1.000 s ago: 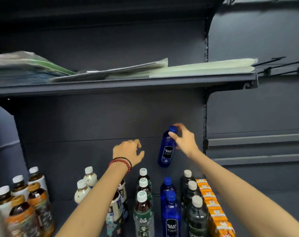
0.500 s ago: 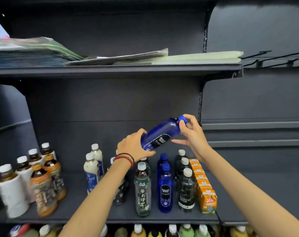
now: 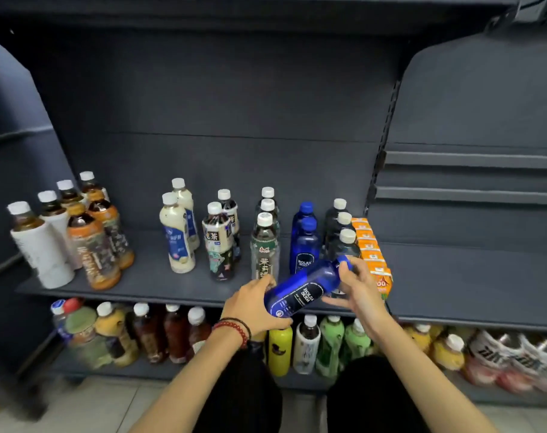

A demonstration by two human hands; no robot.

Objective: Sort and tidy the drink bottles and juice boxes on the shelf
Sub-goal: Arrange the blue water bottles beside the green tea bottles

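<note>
A blue soda bottle (image 3: pixel 303 290) lies tilted in both my hands, in front of the shelf's front edge (image 3: pixel 159 296). My left hand (image 3: pixel 255 304) grips its base, and my right hand (image 3: pixel 358 292) holds it at the blue cap end. Behind it on the shelf stand two more blue soda bottles (image 3: pixel 303 242) in a row. Right of them is a row of dark bottles with white caps (image 3: pixel 340 232), then a row of orange juice boxes (image 3: pixel 372 254). Left of the blue row are green tea bottles (image 3: pixel 264 245).
Further left stand black tea bottles (image 3: pixel 220 242), milky white bottles (image 3: pixel 176 232), and a cluster of brown and white bottles (image 3: pixel 72 232) at the far left. The lower shelf (image 3: pixel 297 345) is packed with mixed drinks. The shelf section to the right (image 3: pixel 469 276) holds nothing.
Both hands have brought the blue soda bottle down from in front of the back panel to the shelf's front edge. The camera has tilted down, so the upper shelf with papers is out of view.
</note>
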